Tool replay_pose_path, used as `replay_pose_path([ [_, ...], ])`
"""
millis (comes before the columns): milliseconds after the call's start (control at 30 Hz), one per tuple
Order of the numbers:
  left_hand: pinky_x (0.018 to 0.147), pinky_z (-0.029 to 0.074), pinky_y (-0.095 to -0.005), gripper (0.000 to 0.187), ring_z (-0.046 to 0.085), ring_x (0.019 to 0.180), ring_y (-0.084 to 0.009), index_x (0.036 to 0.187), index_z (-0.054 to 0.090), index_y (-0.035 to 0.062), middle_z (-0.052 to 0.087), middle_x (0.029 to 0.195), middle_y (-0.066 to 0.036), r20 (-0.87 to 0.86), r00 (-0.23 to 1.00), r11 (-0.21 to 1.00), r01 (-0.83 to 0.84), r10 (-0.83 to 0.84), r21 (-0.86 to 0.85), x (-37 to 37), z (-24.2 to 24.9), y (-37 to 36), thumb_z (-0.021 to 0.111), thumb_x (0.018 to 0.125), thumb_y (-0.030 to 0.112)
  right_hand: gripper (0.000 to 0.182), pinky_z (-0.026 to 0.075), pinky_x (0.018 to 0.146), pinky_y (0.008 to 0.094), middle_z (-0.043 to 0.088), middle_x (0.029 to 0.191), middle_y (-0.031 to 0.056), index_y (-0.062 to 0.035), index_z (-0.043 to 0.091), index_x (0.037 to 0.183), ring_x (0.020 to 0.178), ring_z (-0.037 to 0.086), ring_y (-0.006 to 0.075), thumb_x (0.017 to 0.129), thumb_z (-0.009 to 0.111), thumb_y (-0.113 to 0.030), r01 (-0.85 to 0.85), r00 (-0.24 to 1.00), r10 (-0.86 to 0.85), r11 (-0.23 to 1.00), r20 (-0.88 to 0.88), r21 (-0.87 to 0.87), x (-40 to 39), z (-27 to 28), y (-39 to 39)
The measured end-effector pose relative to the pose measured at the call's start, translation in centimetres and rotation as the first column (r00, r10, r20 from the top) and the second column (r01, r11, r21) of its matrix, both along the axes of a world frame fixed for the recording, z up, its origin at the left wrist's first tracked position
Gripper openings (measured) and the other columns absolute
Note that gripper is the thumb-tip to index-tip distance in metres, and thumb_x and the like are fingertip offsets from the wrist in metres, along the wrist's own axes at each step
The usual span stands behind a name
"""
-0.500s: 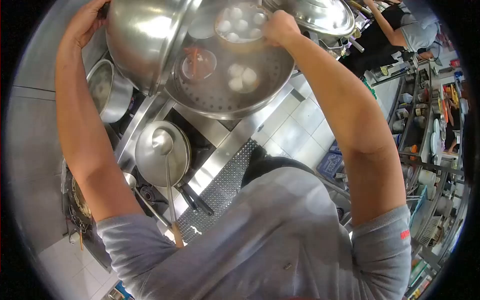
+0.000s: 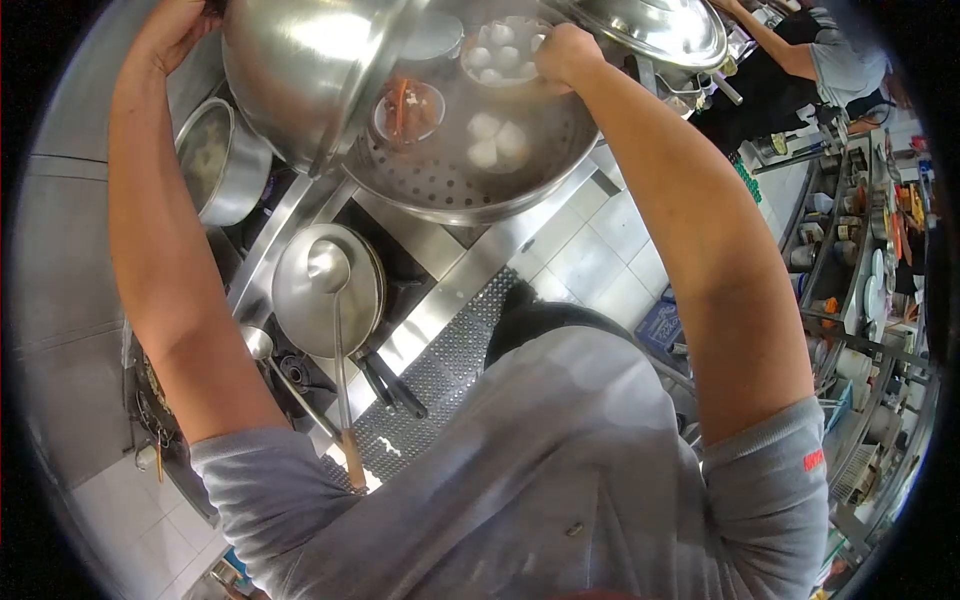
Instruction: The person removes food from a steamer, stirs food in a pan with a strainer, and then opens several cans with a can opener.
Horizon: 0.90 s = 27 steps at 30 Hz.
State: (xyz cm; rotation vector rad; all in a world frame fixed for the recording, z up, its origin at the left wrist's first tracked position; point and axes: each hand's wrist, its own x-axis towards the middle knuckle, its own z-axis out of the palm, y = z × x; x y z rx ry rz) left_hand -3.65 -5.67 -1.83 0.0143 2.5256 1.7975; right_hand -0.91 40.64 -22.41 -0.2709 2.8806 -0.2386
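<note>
My left hand (image 2: 175, 38) reaches up at the top left, closed around the dark handle of a large domed steel lid (image 2: 280, 90). The lid is tilted up beside a wide perforated steamer tray (image 2: 430, 188). My right hand (image 2: 570, 58) grips the rim of a round steamer basket (image 2: 512, 82) with several white round pieces in it, over the tray's far side. In the tray stand a bowl of reddish food (image 2: 407, 110) and a dish of white buns (image 2: 497, 143). Behind them lies a pale round plate (image 2: 432, 36), partly veiled by steam.
A steel pot (image 2: 222, 165) stands left of the lid. Nearer me are stacked pans (image 2: 325, 295) with a ladle (image 2: 328, 265) across them. Another domed lid (image 2: 650, 25) is at the back. A co-worker (image 2: 800, 55) stands at the upper right, near crowded shelves (image 2: 850, 240).
Steam over the tray has thinned, and the bowl and holes show more clearly. In the picture, the lid, the basket and my right hand sit slightly further right.
</note>
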Motion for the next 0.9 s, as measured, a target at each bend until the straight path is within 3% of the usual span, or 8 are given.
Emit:
replay_pose_path([
  [67,0.081,0.056,-0.0374,0.030,0.067,0.088,-0.0210,0.109,0.072,-0.0027,0.073,0.101,-0.012,0.104,0.970,0.925,0.173,-0.219,0.337,-9.8,-3.2,-13.2,0.065,0.105,0.026,0.020,0.061,0.078,0.0444,0.076,0.092,0.0236,0.0033,0.077,0.090,0.090,0.076,0.0390,0.079,0.068,-0.011,-0.217,0.974,0.226,0.941,-0.004,0.259,-1.2,-1.0,-0.5],
  [133,0.082,0.056,-0.0372,0.031,0.068,0.091,-0.0212,0.111,0.073,-0.0024,0.073,0.103,-0.013,-0.020,1.000,1.000,0.014,-0.014,0.007,-0.5,0.2,-0.4,0.065,0.105,0.027,0.018,0.061,0.074,0.0441,0.076,0.088,0.0225,0.0031,0.076,0.087,0.087,0.076,0.0388,0.079,0.068,-0.011,-0.401,0.899,0.434,0.771,0.053,0.494,-3.0,-2.6,0.5],
  [200,0.083,0.056,-0.0370,0.031,0.068,0.093,-0.0213,0.111,0.073,-0.0023,0.073,0.104,-0.013,-0.081,0.993,0.983,-0.103,0.091,-0.153,5.1,2.1,7.2,0.065,0.105,0.027,0.016,0.058,0.068,0.0439,0.075,0.084,0.0228,0.0027,0.073,0.080,0.082,0.076,0.0366,0.079,0.067,-0.012,-0.750,0.566,0.772,0.628,-0.291,0.208,-5.1,-3.9,3.7],
  [333,0.084,0.056,-0.0367,0.030,0.068,0.094,-0.0212,0.113,0.073,-0.0023,0.073,0.106,-0.013,-0.160,0.986,0.982,-0.068,0.039,-0.176,6.2,1.9,8.3,0.064,0.105,0.025,0.037,0.058,0.060,0.0453,0.079,0.084,0.0120,-0.0071,0.077,0.103,0.068,0.073,0.0340,0.092,0.082,-0.042,-0.692,0.625,0.778,0.517,0.060,0.504,-5.4,-1.7,1.4],
  [367,0.085,0.056,-0.0367,0.030,0.068,0.094,-0.0211,0.113,0.073,-0.0026,0.073,0.106,-0.013,-0.178,0.984,0.980,-0.054,0.019,-0.194,6.5,1.9,8.5,0.064,0.105,0.025,0.025,0.057,0.061,0.0454,0.076,0.083,0.0182,-0.0021,0.074,0.089,0.072,0.075,0.0343,0.084,0.075,-0.026,-0.469,0.882,0.448,0.864,0.145,0.181,-2.5,2.1,0.4],
  [433,0.086,0.056,-0.0372,0.031,0.068,0.095,-0.0216,0.114,0.073,-0.0028,0.073,0.107,-0.013,-0.175,0.984,0.977,-0.055,0.018,-0.208,6.5,1.9,8.7,0.064,0.105,0.025,0.014,0.056,0.062,0.0454,0.074,0.081,0.0244,0.0029,0.072,0.075,0.075,0.076,0.0346,0.075,0.067,-0.010,-0.037,0.934,0.068,0.995,0.350,-0.096,1.4,4.5,-0.7],
  [800,0.100,0.052,-0.0430,0.041,0.067,0.108,-0.0271,0.124,0.072,-0.0022,0.072,0.118,-0.018,-0.172,0.984,0.941,-0.009,-0.053,-0.339,7.9,2.9,12.0,0.065,0.105,0.034,0.019,0.056,0.064,0.0466,0.072,0.075,0.0208,0.0030,0.078,0.079,0.068,0.070,0.0330,0.086,0.064,-0.007,-0.515,0.809,0.440,0.850,0.389,0.110,8.6,6.0,-3.8],
  [900,0.101,0.051,-0.0433,0.043,0.066,0.110,-0.0272,0.124,0.072,-0.0023,0.072,0.118,-0.017,-0.147,0.989,0.943,-0.020,-0.031,-0.333,7.0,2.1,11.3,0.066,0.105,0.036,0.024,0.054,0.093,0.0400,0.070,0.116,0.0129,-0.0009,0.071,0.113,0.107,0.066,0.0318,0.097,0.065,-0.018,-0.739,0.672,0.719,0.666,-0.179,-0.100,14.6,14.1,4.4],
])
